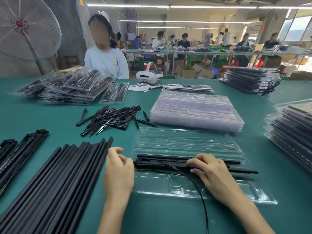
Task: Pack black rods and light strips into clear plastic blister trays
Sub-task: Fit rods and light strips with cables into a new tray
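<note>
- Pressing the matte black light strip (162, 163) into the glossy clear tray (194, 142), right hand (214, 173) lies fingers-flat.
- Left hand (118, 169), loosely curled, holds nothing beside the tray's left edge.
- Slim black rods (55, 179) lie left of the tray.

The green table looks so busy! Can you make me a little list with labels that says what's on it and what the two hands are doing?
table: green mat
open tray: clear blister tray in front of the person, rods and light strip lying across its middle
right hand: presses fingers on the strip
left hand: beside the tray's left end, fingers loosely curled, holding nothing
long rods: black bundle at left
spikes: black pile behind the rods
empty trays: clear stack behind the open tray
</note>
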The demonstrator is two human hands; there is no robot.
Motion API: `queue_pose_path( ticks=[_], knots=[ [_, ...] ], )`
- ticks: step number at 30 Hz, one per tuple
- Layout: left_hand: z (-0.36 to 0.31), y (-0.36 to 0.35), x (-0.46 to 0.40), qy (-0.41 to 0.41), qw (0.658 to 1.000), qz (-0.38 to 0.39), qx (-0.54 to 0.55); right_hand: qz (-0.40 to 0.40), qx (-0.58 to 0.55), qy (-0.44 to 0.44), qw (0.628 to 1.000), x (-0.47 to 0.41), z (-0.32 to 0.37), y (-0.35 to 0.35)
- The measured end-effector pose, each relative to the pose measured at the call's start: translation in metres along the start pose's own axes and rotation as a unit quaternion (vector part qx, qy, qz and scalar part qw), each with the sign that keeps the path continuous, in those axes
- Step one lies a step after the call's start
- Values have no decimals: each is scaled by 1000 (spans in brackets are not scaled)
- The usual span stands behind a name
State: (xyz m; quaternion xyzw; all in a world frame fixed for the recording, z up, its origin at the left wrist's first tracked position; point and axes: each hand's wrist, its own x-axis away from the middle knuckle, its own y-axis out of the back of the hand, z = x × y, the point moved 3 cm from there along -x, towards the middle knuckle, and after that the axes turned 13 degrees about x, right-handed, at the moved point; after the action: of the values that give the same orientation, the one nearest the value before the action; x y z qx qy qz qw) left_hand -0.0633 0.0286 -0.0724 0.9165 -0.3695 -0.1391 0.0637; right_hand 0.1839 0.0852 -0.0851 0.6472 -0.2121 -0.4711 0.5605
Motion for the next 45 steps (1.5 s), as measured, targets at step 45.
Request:
queue_pose_path(
  ticks=[45],
  knots=[
    [12,-43,19,-89,956,192,-202,56,-11,-146,988,14,-43,22]
  ],
)
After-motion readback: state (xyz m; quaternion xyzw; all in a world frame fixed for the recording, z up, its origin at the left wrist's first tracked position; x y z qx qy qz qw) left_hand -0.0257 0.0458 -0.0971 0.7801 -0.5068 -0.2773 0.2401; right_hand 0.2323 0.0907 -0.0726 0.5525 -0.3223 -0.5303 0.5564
